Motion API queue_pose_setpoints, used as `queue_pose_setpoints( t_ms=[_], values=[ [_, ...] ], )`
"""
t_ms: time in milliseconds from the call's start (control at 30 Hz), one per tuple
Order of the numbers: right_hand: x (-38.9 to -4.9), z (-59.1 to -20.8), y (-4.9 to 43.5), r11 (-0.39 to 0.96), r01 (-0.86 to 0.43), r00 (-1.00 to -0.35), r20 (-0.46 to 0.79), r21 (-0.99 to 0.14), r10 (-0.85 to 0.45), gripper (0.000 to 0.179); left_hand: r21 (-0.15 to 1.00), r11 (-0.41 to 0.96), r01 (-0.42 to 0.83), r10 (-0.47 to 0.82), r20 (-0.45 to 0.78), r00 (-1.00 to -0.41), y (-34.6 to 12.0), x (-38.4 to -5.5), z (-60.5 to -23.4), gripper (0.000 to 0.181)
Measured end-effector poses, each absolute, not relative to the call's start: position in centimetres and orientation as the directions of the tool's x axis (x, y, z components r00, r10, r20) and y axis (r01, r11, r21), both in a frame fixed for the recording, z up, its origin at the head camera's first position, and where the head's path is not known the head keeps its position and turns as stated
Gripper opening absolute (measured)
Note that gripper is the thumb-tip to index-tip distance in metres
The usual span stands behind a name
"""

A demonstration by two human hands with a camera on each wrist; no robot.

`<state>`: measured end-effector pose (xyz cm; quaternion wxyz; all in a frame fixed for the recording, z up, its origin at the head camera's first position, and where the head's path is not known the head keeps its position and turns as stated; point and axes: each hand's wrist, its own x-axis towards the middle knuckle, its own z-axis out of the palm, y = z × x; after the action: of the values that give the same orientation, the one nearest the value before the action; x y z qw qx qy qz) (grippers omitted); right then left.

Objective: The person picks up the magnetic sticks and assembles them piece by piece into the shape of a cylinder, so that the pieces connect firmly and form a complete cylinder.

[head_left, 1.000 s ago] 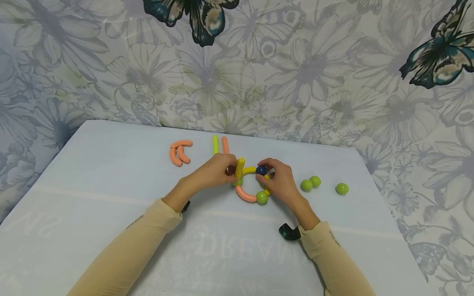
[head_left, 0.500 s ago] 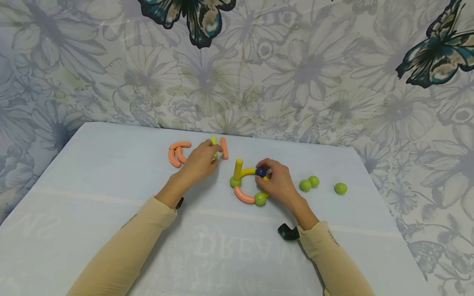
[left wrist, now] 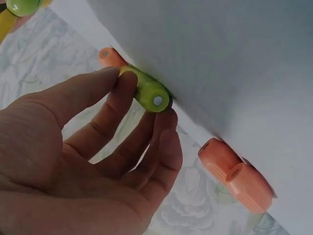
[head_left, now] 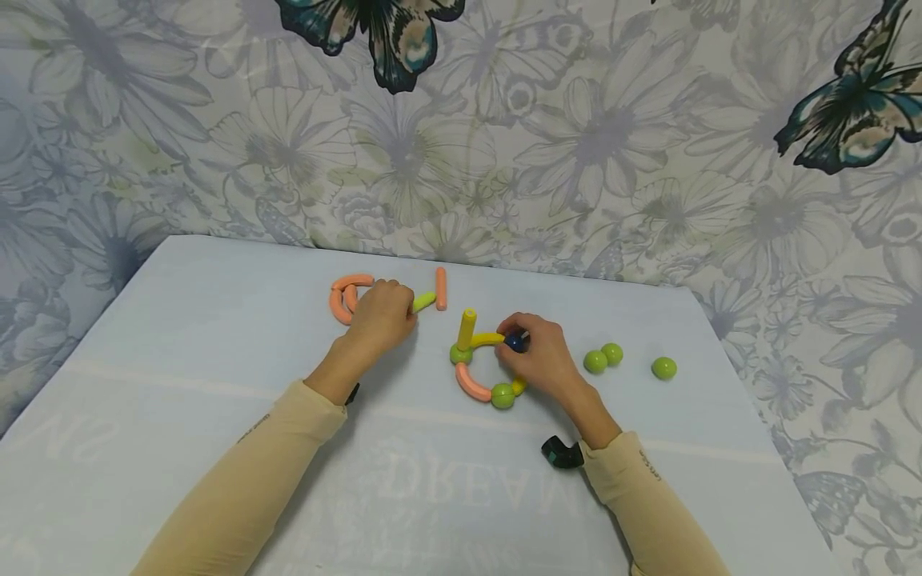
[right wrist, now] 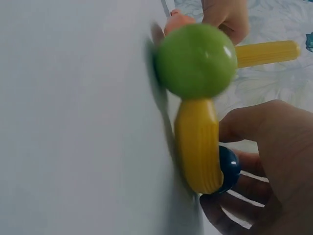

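In the head view my left hand (head_left: 385,314) pinches a lime-green magnetic stick (head_left: 424,302); a pale magnet shows in its end in the left wrist view. My right hand (head_left: 539,348) holds a dark blue ball (head_left: 516,342) in a ring of magnetic pieces. That ring also has a yellow curved piece (head_left: 487,339), a green ball (head_left: 461,354), an orange curved piece (head_left: 471,384), a second green ball (head_left: 503,396) and another yellow curved piece (right wrist: 195,147), partly hidden by my right hand in the head view. From the left green ball rises a yellow stick (head_left: 467,328).
Orange curved pieces (head_left: 351,280) lie behind my left hand, partly covered. An orange straight stick (head_left: 441,288) is just right of the lime-green one. Loose green balls (head_left: 595,362) lie to the right on the white table (head_left: 216,320), which meets a patterned wall (head_left: 461,160).
My left hand has let go of the yellow stick, moved back and left, and taken the lime-green stick, now turned slantwise. My right hand stays at the blue ball; the ring has shifted slightly.
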<state>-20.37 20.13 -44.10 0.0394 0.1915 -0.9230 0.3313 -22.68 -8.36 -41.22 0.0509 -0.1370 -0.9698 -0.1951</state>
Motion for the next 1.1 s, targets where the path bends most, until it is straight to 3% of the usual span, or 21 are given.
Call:
queue_pose_setpoints(
  t_ms=[100, 333, 467, 600, 700, 1100],
  values=[
    [-20.2, -43.6, 20.1, 0.748, -0.359, -0.933, 0.187, -0.558, -0.308, 0.01, 0.336, 0.91, 0.243, 0.213, 0.124, -0.969, -8.3, -22.8, -41.1, 0.012],
    [-19.8, -42.8, 19.9, 0.816, -0.325, -0.944, 0.12, -0.479, -0.306, 0.023, 0.336, 0.923, 0.19, 0.191, 0.03, -0.981, -8.3, -22.8, -40.8, 0.015],
    [-19.9, -42.9, 19.6, 0.761, -0.37, -0.922, 0.112, -0.533, -0.37, 0.011, 0.37, 0.911, 0.185, 0.199, 0.0, -0.98, -8.3, -22.7, -40.8, 0.014],
    [-20.0, -43.2, 19.4, 0.656, -0.442, -0.873, 0.123, -0.612, -0.473, 0.027, 0.388, 0.9, 0.199, 0.217, -0.004, -0.976, -8.2, -22.6, -40.9, 0.014],
    [-20.0, -43.4, 19.4, 0.625, -0.462, -0.854, 0.124, -0.63, -0.506, 0.029, 0.391, 0.899, 0.199, 0.22, -0.01, -0.976, -8.2, -22.6, -40.8, 0.017],
    [-20.1, -43.4, 19.7, 0.676, -0.419, -0.892, 0.136, -0.606, -0.432, 0.022, 0.474, 0.86, 0.192, 0.189, 0.055, -0.98, -8.1, -22.5, -40.5, 0.022]
  ],
)
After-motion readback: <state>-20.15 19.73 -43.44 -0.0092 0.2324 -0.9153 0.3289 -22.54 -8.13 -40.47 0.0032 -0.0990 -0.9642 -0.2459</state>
